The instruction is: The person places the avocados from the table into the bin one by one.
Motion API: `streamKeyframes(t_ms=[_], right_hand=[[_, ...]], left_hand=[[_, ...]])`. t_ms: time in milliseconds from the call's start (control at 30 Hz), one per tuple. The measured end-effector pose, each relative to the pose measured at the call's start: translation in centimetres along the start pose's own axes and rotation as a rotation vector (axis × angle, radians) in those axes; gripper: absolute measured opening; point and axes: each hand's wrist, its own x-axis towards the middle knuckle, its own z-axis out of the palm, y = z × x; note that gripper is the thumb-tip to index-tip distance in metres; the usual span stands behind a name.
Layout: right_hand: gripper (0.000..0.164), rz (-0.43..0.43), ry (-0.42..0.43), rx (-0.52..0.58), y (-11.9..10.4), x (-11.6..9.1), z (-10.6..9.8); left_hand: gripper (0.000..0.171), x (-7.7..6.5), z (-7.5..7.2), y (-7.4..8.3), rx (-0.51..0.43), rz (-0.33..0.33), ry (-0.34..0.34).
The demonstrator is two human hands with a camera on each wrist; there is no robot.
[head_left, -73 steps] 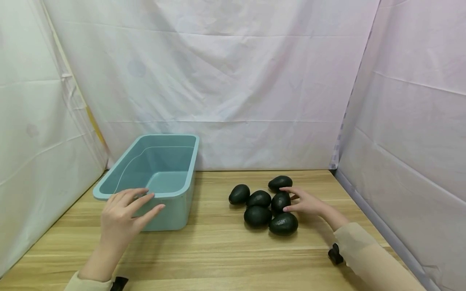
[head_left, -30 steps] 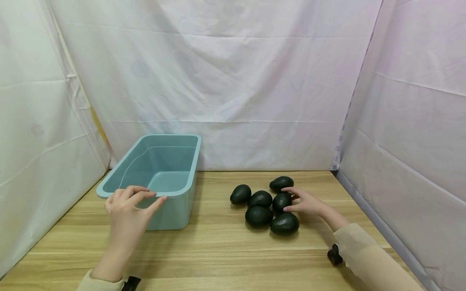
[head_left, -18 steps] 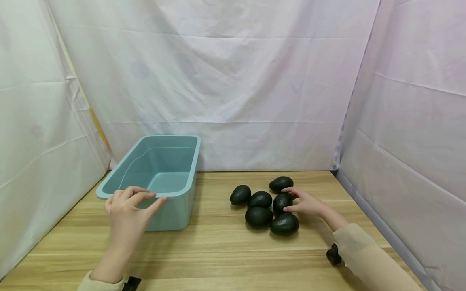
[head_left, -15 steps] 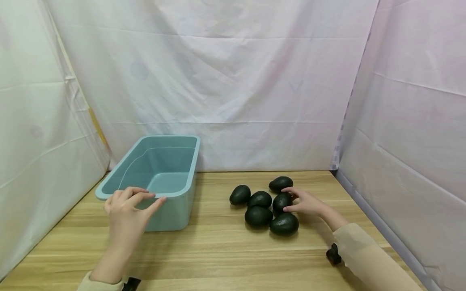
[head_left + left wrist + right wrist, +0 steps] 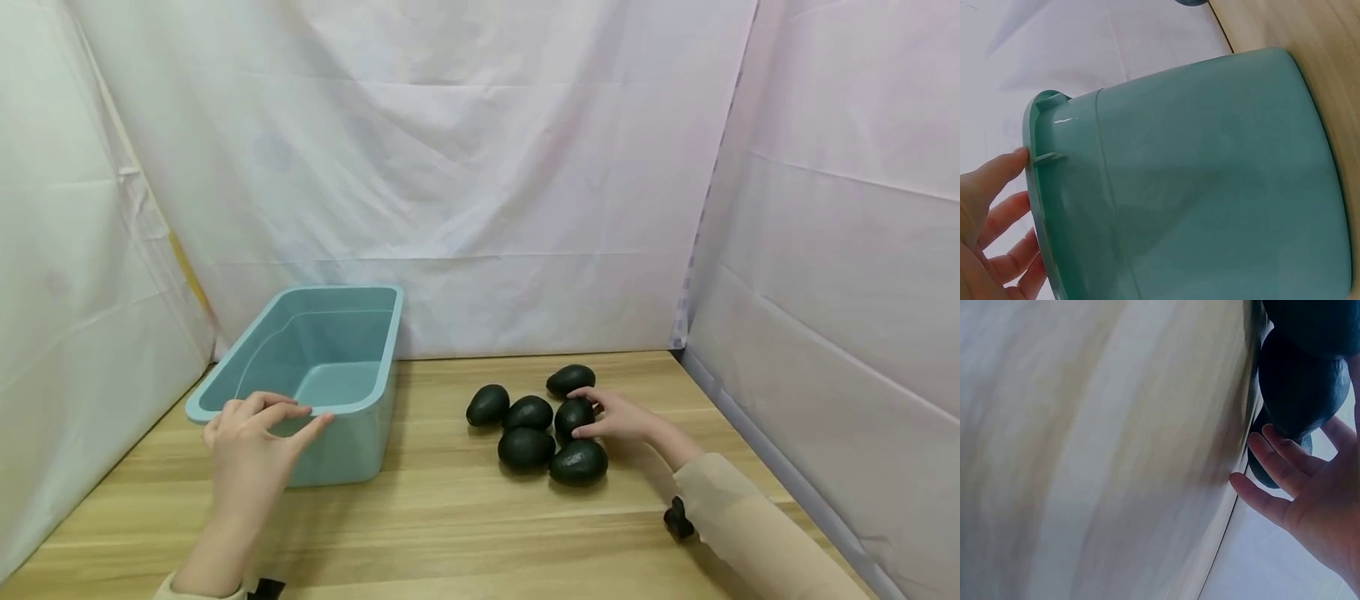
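At the left of the head view, my left hand (image 5: 251, 454) holds the near rim of a light-blue plastic bin (image 5: 384, 371). In the left wrist view, the thumb lies on the outer edge of the bin (image 5: 1210, 187), and the other fingertips meet the rim or pass partly behind it. My right hand (image 5: 622, 417) has thumb and index finger on two sides of a dark-green avocado (image 5: 572, 422) resting on the table. The right wrist view shows that avocado (image 5: 1302, 387) beside my spread lower fingers; the thumb is mostly out of frame.
Several more avocados crowd round the touched one: one behind (image 5: 571, 381), one in front (image 5: 578, 463), others on its left, such as the far-left avocado (image 5: 487, 406). The bin's visible floor is bare. White cloth (image 5: 465, 183) hangs behind the wooden table (image 5: 450, 542).
My left hand has drawn its fingers closer together and come onto the bin rim. The right hand stays at the same avocado. The head view has shifted slightly.
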Motion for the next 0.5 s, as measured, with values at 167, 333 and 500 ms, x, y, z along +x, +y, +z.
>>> streamKeyframes(t_ms=[167, 333, 500], right_hand=[[0.069, 0.006, 0.013, 0.009, -0.20, 0.17, 0.08], [0.069, 0.004, 0.025, -0.010, -0.20, -0.01, 0.16], [0.069, -0.007, 0.032, -0.029, -0.14, -0.31, 0.30]], left_hand=[[0.025, 0.08, -0.14, 0.16, 0.012, -0.013, -0.022], [0.025, 0.11, -0.18, 0.28, 0.024, -0.028, -0.042], [0.024, -0.03, -0.35, 0.39, 0.034, -0.052, -0.054]])
